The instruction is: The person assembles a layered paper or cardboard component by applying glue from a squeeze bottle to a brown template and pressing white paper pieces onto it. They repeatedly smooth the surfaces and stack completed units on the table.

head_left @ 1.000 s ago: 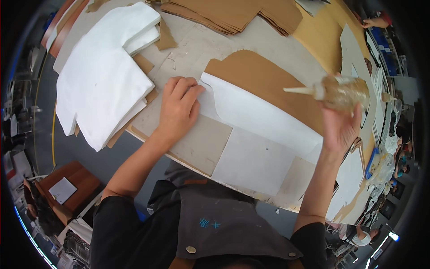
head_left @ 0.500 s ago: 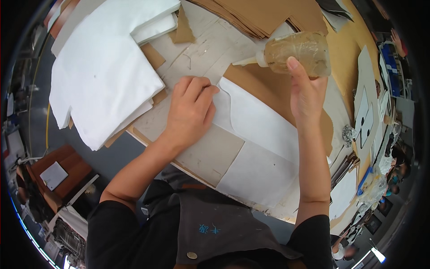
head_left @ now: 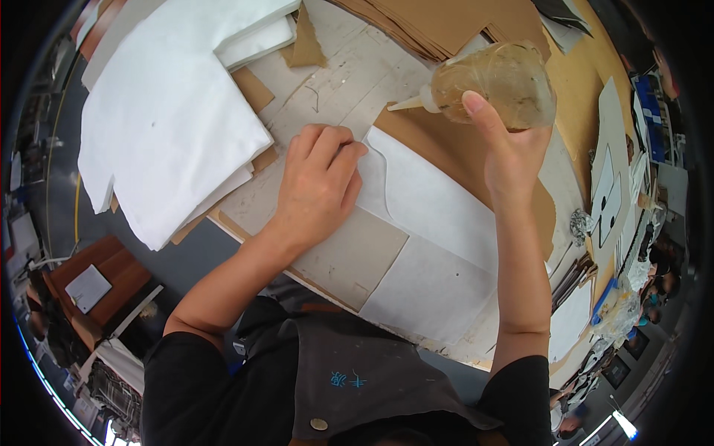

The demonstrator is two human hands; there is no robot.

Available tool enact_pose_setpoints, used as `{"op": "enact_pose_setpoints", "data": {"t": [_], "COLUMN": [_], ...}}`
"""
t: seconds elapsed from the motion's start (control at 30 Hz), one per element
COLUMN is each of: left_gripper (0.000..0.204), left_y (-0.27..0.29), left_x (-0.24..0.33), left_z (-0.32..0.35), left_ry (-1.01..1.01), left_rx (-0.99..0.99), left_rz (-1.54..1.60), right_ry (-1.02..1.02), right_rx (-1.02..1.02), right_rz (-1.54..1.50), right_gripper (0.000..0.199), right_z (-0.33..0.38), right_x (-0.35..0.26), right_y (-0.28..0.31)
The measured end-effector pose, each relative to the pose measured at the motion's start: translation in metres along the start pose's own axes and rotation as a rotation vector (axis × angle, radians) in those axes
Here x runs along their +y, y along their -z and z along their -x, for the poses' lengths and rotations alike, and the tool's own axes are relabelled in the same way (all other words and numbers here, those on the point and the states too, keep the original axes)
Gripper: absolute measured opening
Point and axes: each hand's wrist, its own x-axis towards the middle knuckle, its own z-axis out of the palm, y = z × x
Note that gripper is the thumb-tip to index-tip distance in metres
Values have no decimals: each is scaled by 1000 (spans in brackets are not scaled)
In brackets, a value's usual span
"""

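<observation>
My right hand (head_left: pixel 513 149) is wrapped around a clear plastic squeeze bottle (head_left: pixel 494 83) of yellowish liquid, its thumb along the near side. The bottle lies tilted on its side in the air, its narrow nozzle pointing left above a brown kraft piece (head_left: pixel 446 152). On the left, my left hand (head_left: pixel 320 175) rests with curled fingers at the upper left corner of a white sheet (head_left: pixel 428 189), fingertips pinching or pressing its edge; the fingertips' underside is hidden. The white sheet has a curved edge and overlaps the kraft piece. Below it lies another white portion (head_left: pixel 431 286).
A thick stack of white cut pieces (head_left: pixel 171 111) covers the table's left side. Stacked brown kraft pieces (head_left: pixel 424 26) lie at the far edge. Card templates (head_left: pixel 606 163) and a crumpled foil ball (head_left: pixel 580 223) are on the right. The table edge (head_left: pixel 320 286) runs diagonally before me.
The bottle in my right hand has risen slightly and tilted a little more, its base shifting up and right. My left hand stays nearly still on the sheet's corner.
</observation>
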Motion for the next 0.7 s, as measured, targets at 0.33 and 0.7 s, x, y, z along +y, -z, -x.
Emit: {"op": "enact_pose_setpoints", "data": {"t": [0.33, 0.7], "left_gripper": [35, 34], "left_y": [0, -1], "left_x": [1, 1], "left_z": [0, 0], "left_ry": [5, 1], "left_rx": [-3, 9], "left_rz": [-14, -22], "right_ry": [106, 85], "right_rx": [-79, -173], "right_rz": [112, 82], "right_gripper": [87, 88], "right_z": [1, -10], "right_x": [-12, -33], "right_y": [-6, -9]}}
